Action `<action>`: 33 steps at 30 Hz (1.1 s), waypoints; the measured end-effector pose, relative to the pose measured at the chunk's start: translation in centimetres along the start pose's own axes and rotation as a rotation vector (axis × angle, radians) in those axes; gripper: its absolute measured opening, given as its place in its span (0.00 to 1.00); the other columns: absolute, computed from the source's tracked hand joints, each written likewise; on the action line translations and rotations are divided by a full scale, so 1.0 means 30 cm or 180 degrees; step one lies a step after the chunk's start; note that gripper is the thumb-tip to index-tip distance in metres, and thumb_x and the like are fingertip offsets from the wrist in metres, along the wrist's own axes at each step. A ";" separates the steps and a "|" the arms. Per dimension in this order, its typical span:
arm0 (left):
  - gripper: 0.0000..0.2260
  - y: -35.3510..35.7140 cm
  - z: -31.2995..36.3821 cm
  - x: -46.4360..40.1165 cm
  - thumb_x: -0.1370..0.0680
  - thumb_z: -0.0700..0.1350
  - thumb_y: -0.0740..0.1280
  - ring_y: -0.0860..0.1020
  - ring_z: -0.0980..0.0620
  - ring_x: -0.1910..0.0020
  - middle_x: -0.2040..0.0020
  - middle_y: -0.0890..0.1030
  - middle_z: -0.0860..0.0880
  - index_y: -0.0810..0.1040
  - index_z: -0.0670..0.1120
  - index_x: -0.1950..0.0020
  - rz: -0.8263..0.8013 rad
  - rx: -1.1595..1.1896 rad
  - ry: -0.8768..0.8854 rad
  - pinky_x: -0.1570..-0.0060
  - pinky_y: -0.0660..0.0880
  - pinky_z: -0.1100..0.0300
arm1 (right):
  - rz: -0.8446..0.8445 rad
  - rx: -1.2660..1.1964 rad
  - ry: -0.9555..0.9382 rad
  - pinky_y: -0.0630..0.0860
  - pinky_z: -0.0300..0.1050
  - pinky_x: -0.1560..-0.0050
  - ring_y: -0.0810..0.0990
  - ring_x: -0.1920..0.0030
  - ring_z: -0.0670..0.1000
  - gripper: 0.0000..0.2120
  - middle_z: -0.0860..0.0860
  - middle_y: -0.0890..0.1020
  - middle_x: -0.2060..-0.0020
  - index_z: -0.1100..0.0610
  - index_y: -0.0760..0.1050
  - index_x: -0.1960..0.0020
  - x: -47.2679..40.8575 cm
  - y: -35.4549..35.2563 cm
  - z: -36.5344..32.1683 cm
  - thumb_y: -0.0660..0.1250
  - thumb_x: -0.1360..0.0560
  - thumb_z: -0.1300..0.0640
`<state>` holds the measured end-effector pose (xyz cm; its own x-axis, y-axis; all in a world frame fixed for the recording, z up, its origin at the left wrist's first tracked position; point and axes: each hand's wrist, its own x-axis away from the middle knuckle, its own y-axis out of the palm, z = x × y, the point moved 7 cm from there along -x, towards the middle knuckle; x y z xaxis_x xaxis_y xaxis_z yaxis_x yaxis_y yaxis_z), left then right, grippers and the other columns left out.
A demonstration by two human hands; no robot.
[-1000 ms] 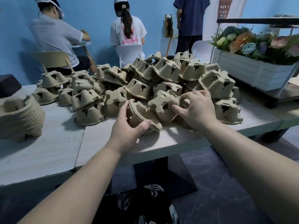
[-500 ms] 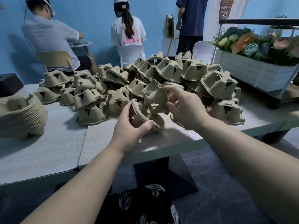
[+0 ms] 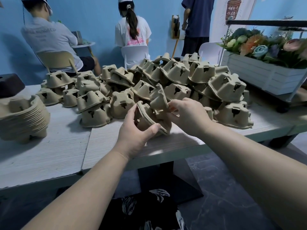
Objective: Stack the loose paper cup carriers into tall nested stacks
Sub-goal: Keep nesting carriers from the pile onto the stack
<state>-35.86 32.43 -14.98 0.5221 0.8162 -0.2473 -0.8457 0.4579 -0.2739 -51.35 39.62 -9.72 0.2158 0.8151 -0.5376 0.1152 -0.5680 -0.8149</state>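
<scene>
Head view: left hand (image 3: 132,135) grips a tilted carrier (image 3: 147,120) by its rim at the tabletop (image 3: 54,146) edge; right hand (image 3: 187,115) pinches a second carrier (image 3: 158,100) just above it, finger placement partly hidden. Loose pile (image 3: 182,77) lies beyond both hands. Line up cup wells, then press down evenly so it nests.

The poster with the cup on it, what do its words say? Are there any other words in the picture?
Poster: dark characters on the drawn cup, too small and blurred to read.
Grey shirt of the person sitting at the left: a pale line of letters across the back, too faint to read.
White shirt of the person in the middle: a pink print, no letters readable.
Paper cup carriers: no writing.
</scene>
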 end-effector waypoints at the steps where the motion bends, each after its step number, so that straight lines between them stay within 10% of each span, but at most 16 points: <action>1: 0.46 0.000 -0.001 0.001 0.42 0.62 0.73 0.73 0.62 0.36 0.36 0.77 0.58 0.64 0.54 0.25 0.0002 -0.0008 -0.0003 0.32 0.70 0.56 | 0.0124 -0.0068 0.0036 0.75 0.51 0.52 0.78 0.53 0.54 0.11 0.52 0.83 0.58 0.52 0.80 0.45 -0.008 -0.016 -0.004 0.67 0.25 0.50; 10: 0.47 0.001 0.005 0.004 0.42 0.62 0.74 0.75 0.65 0.38 0.37 0.78 0.59 0.65 0.54 0.26 0.0015 0.0066 0.0000 0.35 0.71 0.62 | 0.0894 -0.0664 -0.0104 0.77 0.46 0.63 0.81 0.65 0.51 0.09 0.48 0.84 0.65 0.55 0.81 0.54 -0.008 -0.106 -0.060 0.70 0.28 0.49; 15: 0.43 0.000 0.002 0.003 0.38 0.55 0.75 0.72 0.69 0.38 0.36 0.77 0.58 0.64 0.53 0.25 0.0021 0.0011 -0.0002 0.40 0.70 0.73 | 0.0438 -0.0093 -0.0648 0.72 0.45 0.67 0.81 0.66 0.55 0.20 0.49 0.83 0.61 0.52 0.76 0.39 0.080 -0.016 -0.057 0.65 0.29 0.47; 18: 0.45 0.000 -0.006 0.000 0.39 0.58 0.76 0.74 0.64 0.37 0.36 0.78 0.57 0.64 0.54 0.25 0.0001 0.0012 -0.0018 0.35 0.71 0.62 | 0.0235 -0.0110 -0.0547 0.68 0.46 0.61 0.80 0.64 0.56 0.27 0.52 0.83 0.60 0.56 0.73 0.35 0.090 0.001 -0.032 0.72 0.33 0.58; 25: 0.46 -0.001 -0.005 0.002 0.41 0.61 0.75 0.74 0.62 0.37 0.36 0.78 0.57 0.64 0.54 0.25 0.0003 -0.0007 -0.0044 0.34 0.72 0.59 | 0.0959 -0.0876 -0.0096 0.76 0.39 0.56 0.81 0.63 0.45 0.10 0.49 0.85 0.61 0.56 0.83 0.50 0.053 -0.083 -0.021 0.70 0.31 0.59; 33: 0.47 0.000 -0.006 0.001 0.42 0.61 0.75 0.73 0.65 0.36 0.35 0.77 0.58 0.64 0.53 0.25 0.0002 0.0070 -0.0009 0.36 0.70 0.65 | 0.1118 -0.1161 -0.0236 0.64 0.19 0.55 0.76 0.61 0.36 0.08 0.45 0.83 0.64 0.57 0.84 0.54 0.082 -0.092 -0.082 0.74 0.33 0.61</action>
<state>-35.84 32.39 -15.16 0.5212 0.8175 -0.2449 -0.8483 0.4650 -0.2533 -48.76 42.91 -8.27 0.2343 0.5663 -0.7902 0.3819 -0.8011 -0.4609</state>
